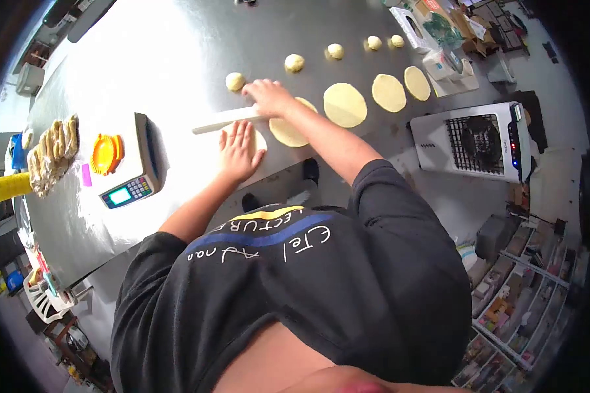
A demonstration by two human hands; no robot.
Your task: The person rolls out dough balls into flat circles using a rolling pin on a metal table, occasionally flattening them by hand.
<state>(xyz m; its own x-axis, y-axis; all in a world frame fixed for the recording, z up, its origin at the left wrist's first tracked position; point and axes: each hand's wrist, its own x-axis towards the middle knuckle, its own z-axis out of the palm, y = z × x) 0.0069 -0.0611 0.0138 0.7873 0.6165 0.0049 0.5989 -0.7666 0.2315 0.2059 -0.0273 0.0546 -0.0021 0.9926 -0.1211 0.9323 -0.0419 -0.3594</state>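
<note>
My left hand [237, 154] lies flat, fingers spread, on a dough round [260, 141] near the table's front edge. Its fingertips reach a pale rolling pin [216, 120]. Just beyond the pin, my right hand [267, 97] is open with bent fingers near a dough ball [235, 81]; the pin's right end is hidden under this hand or wrist. My right forearm crosses over another flat dough round [288, 131]. Farther right lie more flat rounds, among them a large one [345, 105] and a smaller one [389, 93]. More balls form a row behind, including one [294, 63].
Left of my hands stand a digital scale [132, 191] and an orange mould [106, 154]. Bagged rolls [52, 154] and a yellow roll [12, 187] lie farther left. Boxes [439, 65] crowd the right corner. A white appliance [469, 141] stands beyond the table's right side.
</note>
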